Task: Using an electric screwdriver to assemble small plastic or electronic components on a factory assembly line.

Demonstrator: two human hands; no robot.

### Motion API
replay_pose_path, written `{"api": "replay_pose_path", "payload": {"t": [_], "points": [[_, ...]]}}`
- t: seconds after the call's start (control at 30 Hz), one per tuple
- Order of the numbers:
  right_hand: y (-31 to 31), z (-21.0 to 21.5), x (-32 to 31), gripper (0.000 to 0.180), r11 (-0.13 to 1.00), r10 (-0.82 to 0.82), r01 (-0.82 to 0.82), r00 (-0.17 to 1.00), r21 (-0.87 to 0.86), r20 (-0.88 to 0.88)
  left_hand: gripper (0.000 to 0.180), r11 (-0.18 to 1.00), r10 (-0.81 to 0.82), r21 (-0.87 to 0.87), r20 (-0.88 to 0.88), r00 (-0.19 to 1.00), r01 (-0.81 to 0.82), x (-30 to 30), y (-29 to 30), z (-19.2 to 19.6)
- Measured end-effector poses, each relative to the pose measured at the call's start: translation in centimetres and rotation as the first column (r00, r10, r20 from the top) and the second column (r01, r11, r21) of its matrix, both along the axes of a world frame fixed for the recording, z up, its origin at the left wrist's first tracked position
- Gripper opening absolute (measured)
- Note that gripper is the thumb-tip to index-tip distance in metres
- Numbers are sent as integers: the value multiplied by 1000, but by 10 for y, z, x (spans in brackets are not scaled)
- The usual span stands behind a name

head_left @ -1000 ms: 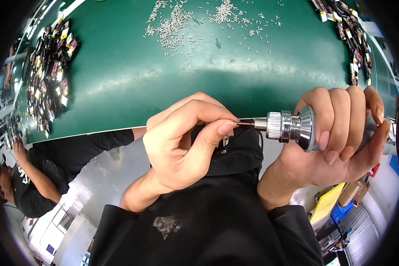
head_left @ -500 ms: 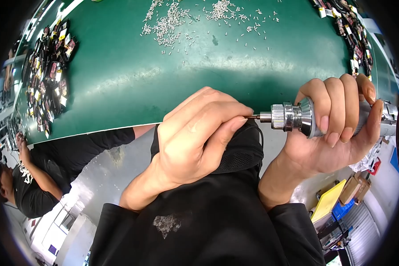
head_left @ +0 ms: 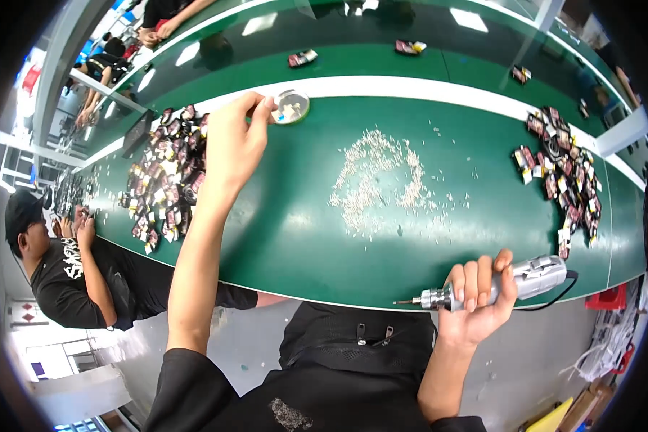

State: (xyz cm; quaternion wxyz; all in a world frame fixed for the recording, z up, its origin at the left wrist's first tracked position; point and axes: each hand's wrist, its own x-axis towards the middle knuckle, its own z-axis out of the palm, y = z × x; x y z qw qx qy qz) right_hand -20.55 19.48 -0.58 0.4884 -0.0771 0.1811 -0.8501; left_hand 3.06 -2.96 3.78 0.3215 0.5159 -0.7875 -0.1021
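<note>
Green surface (head_left: 295, 237): a long matte bench with a white stripe along its far side, running across the whole view.
Left hand (head_left: 236, 140): reaches far out over the surface, fingers curled loosely with the fingertips at the rim of a small round clear dish (head_left: 292, 106); whether anything is pinched between them cannot be told.
Dish contents: a few small pale and blue bits, too small to identify.
Right hand (head_left: 477, 306): closed firmly around a silver, cylindrical electric screwdriver (head_left: 500, 284), held level at the near edge of the surface, its thin bit pointing toward the person's left.
Cable: a black lead leaves the rear of the screwdriver.
Loose screws (head_left: 381, 183): a scattered pale heap at mid-surface, well apart from both hands.
Left pile (head_left: 167, 176): small dark and red parts, just beside the left forearm.
Right pile (head_left: 561, 173): similar parts toward the right end.
Co-worker (head_left: 72, 270): a seated person in a black shirt at the left.
</note>
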Motion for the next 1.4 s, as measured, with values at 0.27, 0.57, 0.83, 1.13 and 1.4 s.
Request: {"api": "replay_pose_path", "payload": {"t": [0.27, 0.57, 0.83, 1.13, 1.4], "points": [[0, -5, 1, 11, 990, 116, -116, 993, -78, 0, 33, 976, 189, -172, 366, 911, -134, -12, -121, -30], [-1, -3, -2, 10, 986, 146, -144, 989, -84, 13, 34, 986, 31, -164, 410, 912, 40, -7, -154, -41], [2, -9, -3, 13, 987, 139, -138, 990, -86, 4, 34, 943, -300, -115, 110, 948, 311, -8, -14, -2], [3, -4, 13, 11, 980, 181, -177, 983, -91, 38, 37, 944, -329, 22, 90, 940, 329, 18, 150, -30], [8, 0, 46, 12, 938, 347, -347, 937, -7, -42, 30, 925, -361, 136, 31, 932, 354, 35, 150, -23]]}}
